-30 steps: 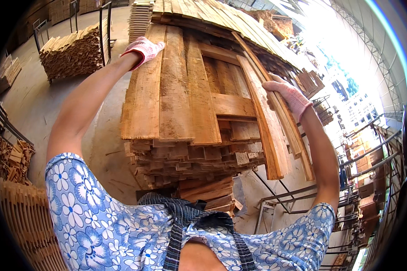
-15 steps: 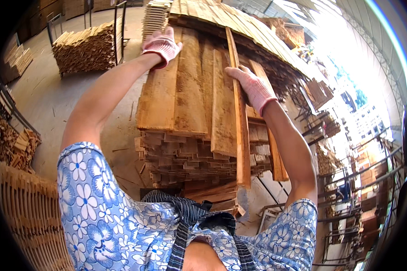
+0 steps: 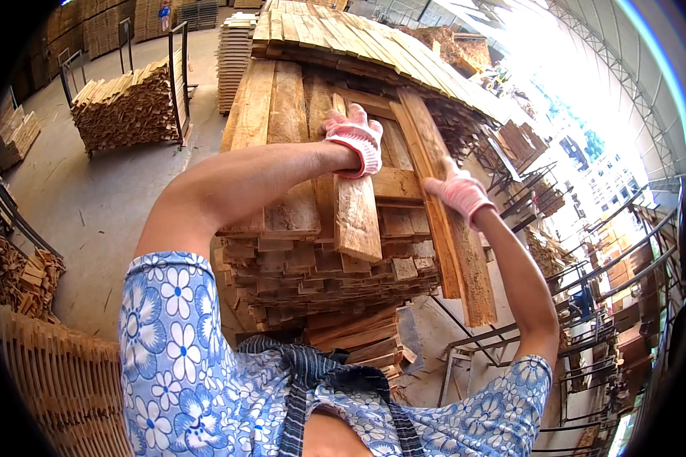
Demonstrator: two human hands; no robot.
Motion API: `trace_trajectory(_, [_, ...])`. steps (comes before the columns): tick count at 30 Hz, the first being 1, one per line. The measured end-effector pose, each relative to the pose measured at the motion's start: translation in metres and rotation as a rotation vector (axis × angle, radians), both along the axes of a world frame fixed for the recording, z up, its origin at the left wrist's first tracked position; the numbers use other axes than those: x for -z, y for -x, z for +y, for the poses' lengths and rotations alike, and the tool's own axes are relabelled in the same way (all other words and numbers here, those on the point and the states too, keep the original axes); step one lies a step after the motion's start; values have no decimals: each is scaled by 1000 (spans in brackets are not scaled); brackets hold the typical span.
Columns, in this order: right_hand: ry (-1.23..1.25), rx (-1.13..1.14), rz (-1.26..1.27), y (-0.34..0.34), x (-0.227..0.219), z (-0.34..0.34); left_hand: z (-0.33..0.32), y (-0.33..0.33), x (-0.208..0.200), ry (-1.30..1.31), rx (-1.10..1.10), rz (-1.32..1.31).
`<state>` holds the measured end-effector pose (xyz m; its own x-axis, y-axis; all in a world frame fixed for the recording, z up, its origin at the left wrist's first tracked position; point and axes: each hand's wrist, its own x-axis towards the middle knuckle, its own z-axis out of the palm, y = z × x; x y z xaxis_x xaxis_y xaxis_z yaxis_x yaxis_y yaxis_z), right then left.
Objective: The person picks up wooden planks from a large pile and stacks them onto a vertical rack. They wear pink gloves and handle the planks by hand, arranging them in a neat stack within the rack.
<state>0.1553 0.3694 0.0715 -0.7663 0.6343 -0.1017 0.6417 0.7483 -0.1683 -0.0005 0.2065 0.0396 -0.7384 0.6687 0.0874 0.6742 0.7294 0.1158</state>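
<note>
My left hand [image 3: 354,139], in a pink-white knit glove, reaches across and lies on a short wooden plank [image 3: 358,222], its fingers spread. To the right, my gloved right hand [image 3: 462,195] is closed over a long rough plank [image 3: 472,278], thumb at its left side; some of its fingers are hidden. Against that plank's left side lies a narrower plank [image 3: 440,244]. Both jut toward me past the front of the lumber stack [image 3: 320,274]. Wide boards [image 3: 291,183] cover the stack's left part, and a crosswise board [image 3: 398,185] shows between the planks.
Beyond the stack rises a higher layer of pale boards [image 3: 343,34]. A rack of sawn wood [image 3: 129,110] stands at the far left on the concrete floor [image 3: 99,198]. Slatted wood [image 3: 61,373] is at the near left. Metal frames [image 3: 610,270] line the right side.
My left hand has moved right, from the wide boards to the short plank. My right hand has shifted right with the long narrow plank, which now lies beside the right-hand one.
</note>
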Motion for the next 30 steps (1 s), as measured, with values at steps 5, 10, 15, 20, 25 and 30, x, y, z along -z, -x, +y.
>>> trace_trajectory(5, [-77, 88, -95, 3, 9, -9, -20, 4, -25, -75, 48, -18])
trace_trajectory(10, [39, 76, -61, 13, 7, -4, -38, 23, -28, -23, -42, -82])
trace_trajectory(15, [125, 18, 60, 9, 10, 14, -43, 29, -20, 35, -44, -117])
trace_trajectory(20, [249, -109, 244, 9, 9, 9, -45, 39, -8, -27, 21, -51])
trace_trajectory(25, [249, -102, 95, 58, -2, -48, -60, 42, -20, 27, 139, -74])
trace_trajectory(30, [90, -184, 170, 86, 13, -53, -65, 54, -3, -106, 143, -47])
